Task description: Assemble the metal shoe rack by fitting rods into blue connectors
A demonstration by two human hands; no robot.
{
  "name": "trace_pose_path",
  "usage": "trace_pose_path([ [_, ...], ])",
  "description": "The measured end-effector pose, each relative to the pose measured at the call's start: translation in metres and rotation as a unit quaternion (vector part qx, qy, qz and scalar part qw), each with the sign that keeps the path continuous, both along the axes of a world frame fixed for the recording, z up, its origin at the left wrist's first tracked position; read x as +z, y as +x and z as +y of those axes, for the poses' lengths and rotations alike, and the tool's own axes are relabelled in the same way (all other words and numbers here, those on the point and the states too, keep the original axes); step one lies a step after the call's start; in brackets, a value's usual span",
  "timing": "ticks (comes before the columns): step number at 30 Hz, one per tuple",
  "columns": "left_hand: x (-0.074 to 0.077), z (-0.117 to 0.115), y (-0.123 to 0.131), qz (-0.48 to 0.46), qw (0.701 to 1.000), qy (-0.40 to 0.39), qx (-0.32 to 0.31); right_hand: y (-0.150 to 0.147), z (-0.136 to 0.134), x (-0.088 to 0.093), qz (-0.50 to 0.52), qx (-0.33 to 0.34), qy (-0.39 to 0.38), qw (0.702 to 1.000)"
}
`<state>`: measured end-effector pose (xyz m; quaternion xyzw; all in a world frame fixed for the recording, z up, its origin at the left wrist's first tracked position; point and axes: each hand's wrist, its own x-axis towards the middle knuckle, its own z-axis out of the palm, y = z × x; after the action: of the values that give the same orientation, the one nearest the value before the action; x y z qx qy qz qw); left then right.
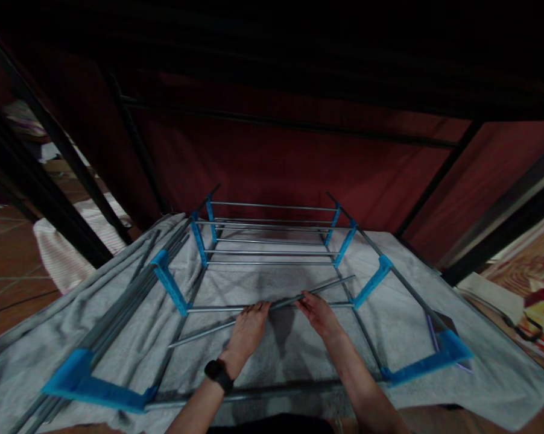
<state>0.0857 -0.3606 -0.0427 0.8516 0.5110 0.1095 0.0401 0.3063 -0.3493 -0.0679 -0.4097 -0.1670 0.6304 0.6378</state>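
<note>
Steadily, two bare hands hold a slim, round grey metal tube [330, 286] at a slant over a long frame [366, 335] of grey metal tubes and bright blue plastic brackets. The left hand [249, 328] lies over the tube, left of its middle, with its fingers curled down onto it; the thumb's grip is hidden. The right hand [316, 312] pinches the tube just right of its middle, thumb and fingers closed on it. The tube's left end points toward the person and its right end away, and it crosses above a thin grey crossbar [204, 309] that links the middle pair of brackets. A black wristwatch [218, 375] sits on the left wrist.

Along both sides of the frame stand the angled blue brackets, among them the near left bracket [101, 387] and the near right bracket [428, 361]. Farther off, several more crossbars [272, 263] run between the far brackets. The frame rests on a rumpled light grey cloth [489, 367]. Beside its left side lie loose grey tubes [126, 301], roughly parallel. A flat, dark object with a purple edge [448, 325] lies partly behind the near right bracket. Beyond the frame hangs a dark red fabric [272, 163], crossed by a dark metal bar [294, 125].
</note>
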Motion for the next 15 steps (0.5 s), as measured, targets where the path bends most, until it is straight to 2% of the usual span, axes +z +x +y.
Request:
trace_pose_path([
  [8,0.01,0.006,-0.001,0.01,1.0,-0.023,-0.012,0.003,0.01,-0.01,-0.008,0.035,-0.035,0.999],
  [15,0.02,0.02,0.005,-0.003,1.0,-0.007,-0.023,0.009,0.019,-0.01,-0.016,0.019,-0.02,0.999],
])
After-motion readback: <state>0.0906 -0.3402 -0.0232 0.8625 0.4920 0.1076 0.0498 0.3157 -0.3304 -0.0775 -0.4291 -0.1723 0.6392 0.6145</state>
